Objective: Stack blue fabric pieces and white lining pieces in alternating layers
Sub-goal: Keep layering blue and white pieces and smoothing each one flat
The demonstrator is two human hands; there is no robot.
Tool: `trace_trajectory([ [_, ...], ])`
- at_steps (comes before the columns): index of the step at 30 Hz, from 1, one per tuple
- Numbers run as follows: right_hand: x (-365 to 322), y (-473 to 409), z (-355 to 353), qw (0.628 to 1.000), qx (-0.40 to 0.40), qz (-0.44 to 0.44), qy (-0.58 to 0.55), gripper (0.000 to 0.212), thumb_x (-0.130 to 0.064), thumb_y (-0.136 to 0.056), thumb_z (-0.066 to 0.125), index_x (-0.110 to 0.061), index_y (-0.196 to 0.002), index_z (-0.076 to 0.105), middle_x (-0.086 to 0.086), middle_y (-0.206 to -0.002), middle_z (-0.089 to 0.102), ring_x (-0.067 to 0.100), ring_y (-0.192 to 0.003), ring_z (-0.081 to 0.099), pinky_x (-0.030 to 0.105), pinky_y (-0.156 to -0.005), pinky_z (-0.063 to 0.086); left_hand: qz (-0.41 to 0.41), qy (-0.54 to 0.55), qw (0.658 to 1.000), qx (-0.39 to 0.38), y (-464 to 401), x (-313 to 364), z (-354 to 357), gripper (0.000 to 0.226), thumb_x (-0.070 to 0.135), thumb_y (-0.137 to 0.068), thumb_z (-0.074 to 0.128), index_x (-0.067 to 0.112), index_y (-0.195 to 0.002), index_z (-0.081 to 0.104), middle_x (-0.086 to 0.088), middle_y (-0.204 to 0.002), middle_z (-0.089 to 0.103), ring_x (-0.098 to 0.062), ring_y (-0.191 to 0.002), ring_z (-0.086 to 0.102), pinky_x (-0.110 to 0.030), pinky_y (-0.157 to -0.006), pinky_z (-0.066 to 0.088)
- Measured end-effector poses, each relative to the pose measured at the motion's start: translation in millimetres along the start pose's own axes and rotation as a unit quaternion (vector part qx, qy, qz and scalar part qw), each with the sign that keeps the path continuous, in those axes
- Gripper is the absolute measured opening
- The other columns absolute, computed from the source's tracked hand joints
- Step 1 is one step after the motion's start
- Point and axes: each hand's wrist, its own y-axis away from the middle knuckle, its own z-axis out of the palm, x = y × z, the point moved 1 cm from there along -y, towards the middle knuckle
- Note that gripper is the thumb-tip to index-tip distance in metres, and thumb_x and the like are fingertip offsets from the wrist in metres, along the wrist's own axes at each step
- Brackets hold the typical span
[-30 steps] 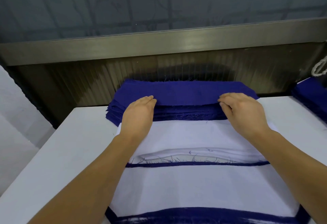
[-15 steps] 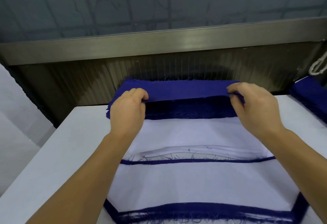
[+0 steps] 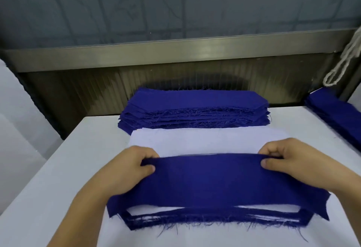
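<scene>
L hand (image 3: 127, 170) & R hand (image 3: 293, 165) each pinch top corners of a dark-blue frayed fabric piece (image 3: 214, 182), held over the near blue/white layered stack (image 3: 213, 221) on the white table (image 3: 58, 168). Behind: white lining piece (image 3: 207, 139), then stack of blue fabric pieces (image 3: 195, 110) at table's far edge.

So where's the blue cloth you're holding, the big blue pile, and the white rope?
held blue fabric piece (image 3: 214, 180), head view, middle.
stack of blue fabric pieces (image 3: 195, 100), head view, top.
white rope (image 3: 340, 65), head view, loop.

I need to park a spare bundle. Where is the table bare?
Bare table lies left of the blue fabric stack and white lining; a narrower strip runs right, before the second blue pile. The centre is crowded: both hands hold a blue piece.
</scene>
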Motion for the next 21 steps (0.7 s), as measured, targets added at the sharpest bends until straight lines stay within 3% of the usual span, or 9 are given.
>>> trace_trajectory([
  [2, 5.3, -3.1, 5.2, 0.999, 0.002, 0.023, 0.024, 0.012, -0.011, -0.091, 0.064, -0.018, -0.087, 0.073, -0.007, -0.087, 0.075, 0.012, -0.08, 0.071, 0.028, -0.077, 0.057, -0.022, -0.003, 0.999, -0.031, -4.2, -7.3, 10.5, 0.018, 0.014, -0.09, 0.058, 0.029, -0.09, 0.069, 0.015, -0.089, 0.07, -0.003, -0.081, 0.065, -0.032, -0.08, 0.054],
  [5, 9.4, -4.4, 10.2, 0.997, -0.011, 0.035, 0.07, 0.011, -0.015, -0.089, 0.066, -0.022, -0.087, 0.073, -0.012, -0.086, 0.074, 0.005, -0.078, 0.069, 0.021, -0.074, 0.054, -0.032, 0.019, 0.999, -0.03, -6.5, -13.4, 15.3, 0.013, 0.017, -0.088, 0.061, 0.027, -0.085, 0.069, 0.014, -0.086, 0.07, -0.004, -0.078, 0.065, -0.035, -0.079, 0.055],
  [9, 5.4, -3.8, 5.3, 0.996, 0.034, 0.023, 0.085, 0.016, -0.016, -0.09, 0.064, -0.026, -0.083, 0.072, -0.017, -0.083, 0.072, 0.001, -0.075, 0.066, 0.017, -0.068, 0.052, -0.018, 0.012, 1.0, 0.01, -3.7, -12.0, 7.5, 0.017, 0.019, -0.089, 0.061, 0.034, -0.084, 0.068, 0.02, -0.084, 0.068, 0.0, -0.077, 0.063, -0.025, -0.073, 0.054],
  [12, -3.1, -1.1, -6.8, 0.986, 0.134, -0.021, 0.1, 0.016, -0.023, -0.091, 0.062, -0.037, -0.086, 0.068, -0.021, -0.082, 0.069, -0.005, -0.077, 0.062, 0.019, -0.064, 0.05, 0.011, 0.0, 0.992, 0.128, 1.8, -2.3, -9.1, 0.02, 0.022, -0.089, 0.063, 0.042, -0.084, 0.064, 0.029, -0.085, 0.064, 0.009, -0.082, 0.058, -0.011, -0.062, 0.047],
  [14, -8.9, 1.8, -11.8, 0.952, 0.266, -0.097, 0.114, 0.015, -0.026, -0.089, 0.059, -0.041, -0.089, 0.063, -0.023, -0.083, 0.065, -0.005, -0.08, 0.059, 0.02, -0.062, 0.046, 0.046, -0.017, 0.968, 0.248, 7.3, 7.9, -19.5, 0.019, 0.023, -0.087, 0.064, 0.042, -0.085, 0.062, 0.033, -0.089, 0.06, 0.012, -0.088, 0.054, -0.009, -0.061, 0.041],
  [16, -11.3, 5.7, -9.8, 0.896, 0.365, -0.193, 0.161, 0.018, -0.019, -0.09, 0.056, -0.036, -0.094, 0.062, -0.023, -0.089, 0.063, 0.001, -0.083, 0.057, 0.018, -0.066, 0.043, 0.095, -0.04, 0.939, 0.328, 13.9, 14.7, -23.2, 0.023, 0.017, -0.085, 0.066, 0.039, -0.088, 0.062, 0.032, -0.088, 0.059, 0.011, -0.092, 0.053, -0.01, -0.064, 0.04],
  [19, -2.3, 13.6, 2.8, 0.837, 0.38, -0.281, 0.277, 0.018, -0.016, -0.086, 0.05, -0.015, -0.094, 0.066, -0.003, -0.091, 0.064, 0.014, -0.087, 0.053, 0.023, -0.08, 0.04, 0.139, -0.104, 0.935, 0.31, 24.8, 11.0, -15.4, 0.029, 0.011, -0.079, 0.073, 0.036, -0.088, 0.062, 0.03, -0.083, 0.054, 0.003, -0.085, 0.055, -0.01, -0.063, 0.042],
  [21, 11.8, 19.8, 18.8, 0.847, 0.324, -0.292, 0.305, 0.023, -0.017, -0.079, 0.046, -0.012, -0.086, 0.068, -0.002, -0.091, 0.064, 0.017, -0.086, 0.055, 0.025, -0.084, 0.038, 0.161, -0.096, 0.952, 0.243, 32.7, -0.1, -3.8, 0.026, 0.015, -0.08, 0.074, 0.037, -0.083, 0.061, 0.025, -0.083, 0.057, 0.002, -0.082, 0.056, -0.015, -0.065, 0.045],
])
